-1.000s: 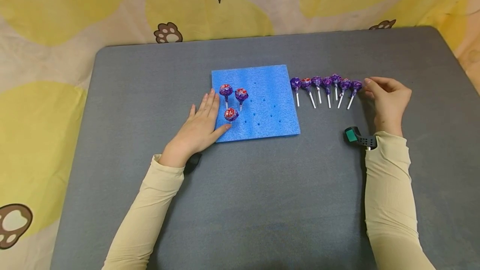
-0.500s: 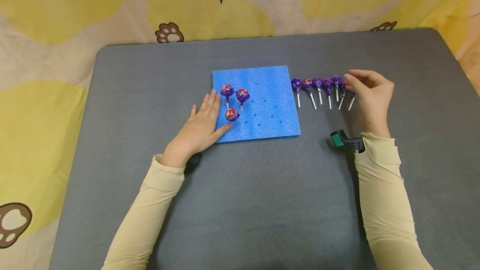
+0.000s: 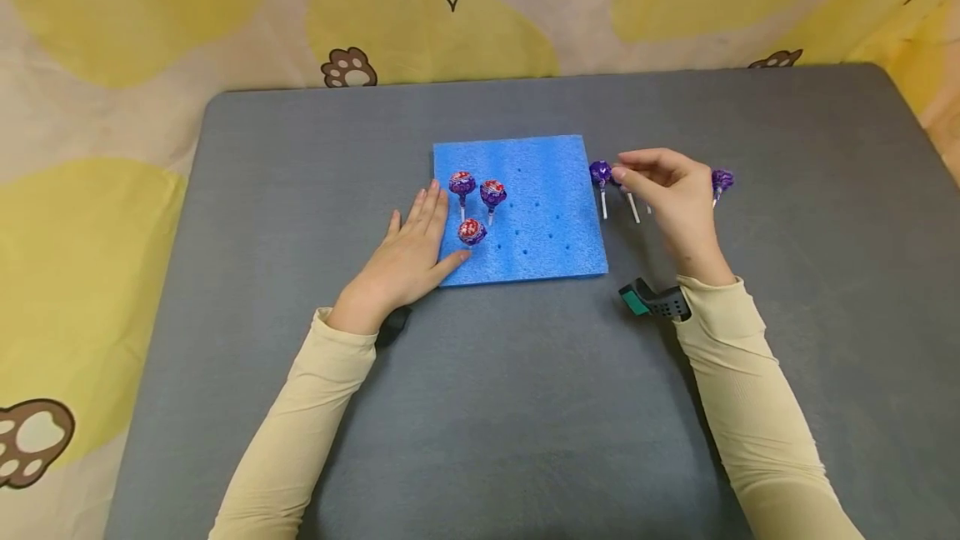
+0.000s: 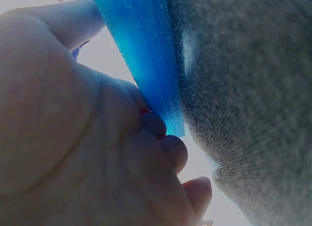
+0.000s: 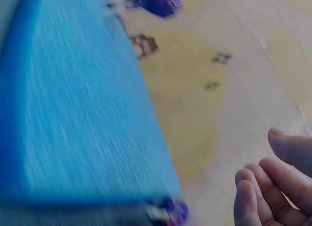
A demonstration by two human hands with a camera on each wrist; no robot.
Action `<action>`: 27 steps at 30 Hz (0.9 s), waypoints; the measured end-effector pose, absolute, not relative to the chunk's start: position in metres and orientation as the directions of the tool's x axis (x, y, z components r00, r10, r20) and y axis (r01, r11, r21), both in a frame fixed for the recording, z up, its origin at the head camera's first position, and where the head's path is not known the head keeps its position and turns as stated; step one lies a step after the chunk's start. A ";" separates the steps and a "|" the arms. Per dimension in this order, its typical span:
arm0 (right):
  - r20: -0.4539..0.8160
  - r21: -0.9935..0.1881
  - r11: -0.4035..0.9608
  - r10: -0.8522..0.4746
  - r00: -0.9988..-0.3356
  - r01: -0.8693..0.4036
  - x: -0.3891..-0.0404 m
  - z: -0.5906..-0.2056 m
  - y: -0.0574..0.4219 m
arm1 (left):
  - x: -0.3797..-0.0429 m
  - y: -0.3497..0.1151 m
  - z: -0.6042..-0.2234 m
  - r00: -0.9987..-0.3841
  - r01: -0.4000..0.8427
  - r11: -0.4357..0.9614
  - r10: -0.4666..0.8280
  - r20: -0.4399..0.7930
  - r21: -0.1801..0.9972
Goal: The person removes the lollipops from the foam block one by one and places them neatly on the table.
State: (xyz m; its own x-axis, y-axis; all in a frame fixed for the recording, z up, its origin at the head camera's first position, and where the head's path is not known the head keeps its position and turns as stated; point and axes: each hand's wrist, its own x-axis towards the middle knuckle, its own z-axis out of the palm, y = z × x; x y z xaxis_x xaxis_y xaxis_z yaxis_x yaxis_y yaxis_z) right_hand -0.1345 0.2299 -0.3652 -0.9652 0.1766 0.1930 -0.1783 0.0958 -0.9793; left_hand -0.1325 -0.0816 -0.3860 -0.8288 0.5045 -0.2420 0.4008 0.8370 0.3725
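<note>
My left hand (image 3: 405, 261) lies with straight fingers along the left edge of a blue foam board (image 3: 543, 227); its thumb reaches over the near left corner. In the left wrist view, fingertips (image 4: 173, 150) touch the board's side (image 4: 151, 65). Three wrapped lollipops stand in the board: a back one (image 3: 462, 183), one to its right (image 3: 492, 192) and a nearer one (image 3: 472, 232). My right hand (image 3: 678, 202) hovers over a row of lollipops, hiding most of them. In the right wrist view its fingers (image 5: 246, 201) are loosely bent, thumb apart, holding nothing.
Of the row right of the board, a purple lollipop (image 3: 601, 173) shows at the left end and another (image 3: 722, 181) beyond my right wrist. Several small holes dot the board. A grey table (image 3: 510, 407) lies beneath, with a patterned yellow cloth (image 3: 435, 32) behind it.
My right hand has moved left from the row's right end to near its left end, passing over the lollipops. My left hand stays at the board. The head view has shifted slightly.
</note>
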 end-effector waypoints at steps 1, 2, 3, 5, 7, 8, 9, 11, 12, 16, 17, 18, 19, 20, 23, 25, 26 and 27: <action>0.190 -0.979 0.105 0.152 -0.970 -0.175 -0.135 -0.365 0.225 | -0.132 -0.082 -0.386 -0.829 0.401 0.837 0.504 -0.243 0.372; 0.187 -0.978 0.114 0.131 -0.974 -0.173 -0.136 -0.366 0.220 | -0.132 -0.082 -0.386 -0.829 0.400 0.838 0.503 -0.244 0.371; 0.186 -0.977 0.123 0.112 -0.976 -0.172 -0.137 -0.366 0.215 | -0.132 -0.082 -0.386 -0.829 0.399 0.839 0.502 -0.245 0.370; 0.175 -0.977 0.139 0.082 -0.981 -0.162 -0.138 -0.366 0.206 | -0.132 -0.082 -0.386 -0.829 0.399 0.839 0.502 -0.246 0.369; 0.170 -0.980 0.111 0.058 -0.984 -0.163 -0.141 -0.366 0.197 | -0.132 -0.082 -0.386 -0.828 0.401 0.839 0.503 -0.246 0.367; 0.166 -0.982 0.102 0.047 -0.985 -0.161 -0.142 -0.367 0.193 | -0.132 -0.082 -0.386 -0.829 0.401 0.840 0.503 -0.246 0.366; 0.162 -0.983 0.095 0.037 -0.986 -0.158 -0.143 -0.367 0.188 | -0.133 -0.082 -0.387 -0.829 0.402 0.840 0.503 -0.246 0.364; 0.150 -0.985 0.087 0.018 -0.989 -0.147 -0.144 -0.368 0.180 | -0.133 -0.082 -0.388 -0.829 0.401 0.841 0.502 -0.247 0.363; 0.144 -0.986 0.088 0.006 -0.990 -0.143 -0.145 -0.368 0.176 | -0.133 -0.082 -0.388 -0.829 0.401 0.842 0.501 -0.247 0.362; 0.121 -0.988 0.092 -0.046 -0.992 -0.125 -0.147 -0.372 0.162 | -0.133 -0.082 -0.389 -0.831 0.394 0.844 0.496 -0.250 0.364; 0.122 -0.987 0.093 -0.061 -0.991 -0.127 -0.148 -0.374 0.159 | -0.133 -0.082 -0.389 -0.832 0.392 0.844 0.495 -0.251 0.365; 0.124 -0.988 0.083 -0.075 -0.989 -0.130 -0.148 -0.375 0.156 | -0.133 -0.082 -0.388 -0.833 0.389 0.845 0.493 -0.252 0.367; 0.125 -0.989 0.072 -0.089 -0.988 -0.132 -0.148 -0.377 0.153 | -0.133 -0.082 -0.388 -0.833 0.388 0.845 0.492 -0.252 0.369; 0.129 -0.989 0.061 -0.102 -0.986 -0.135 -0.149 -0.379 0.151 | -0.133 -0.082 -0.388 -0.834 0.386 0.845 0.492 -0.252 0.370; 0.139 -0.988 0.044 -0.133 -0.981 -0.146 -0.148 -0.382 0.145 | -0.133 -0.083 -0.387 -0.835 0.385 0.845 0.490 -0.250 0.371; 0.138 -0.989 0.034 -0.144 -0.980 -0.144 -0.148 -0.385 0.142 | -0.133 -0.083 -0.387 -0.834 0.386 0.844 0.492 -0.250 0.373; 0.139 -0.989 0.034 -0.148 -0.979 -0.146 -0.147 -0.386 0.141 | -0.133 -0.082 -0.387 -0.834 0.385 0.844 0.492 -0.251 0.373; 0.139 -0.989 0.033 -0.151 -0.979 -0.145 -0.147 -0.388 0.140 | -0.133 -0.082 -0.387 -0.833 0.386 0.844 0.492 -0.251 0.373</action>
State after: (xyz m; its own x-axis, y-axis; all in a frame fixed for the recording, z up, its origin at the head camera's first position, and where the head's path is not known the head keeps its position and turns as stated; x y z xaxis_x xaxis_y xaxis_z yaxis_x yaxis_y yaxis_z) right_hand -0.1473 0.1398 -0.3877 -0.9788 -0.1506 0.1386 -0.1452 0.0334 -0.9888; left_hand -0.1328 -0.0824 -0.3872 -0.8335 0.4921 -0.2514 0.3858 0.8439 0.3729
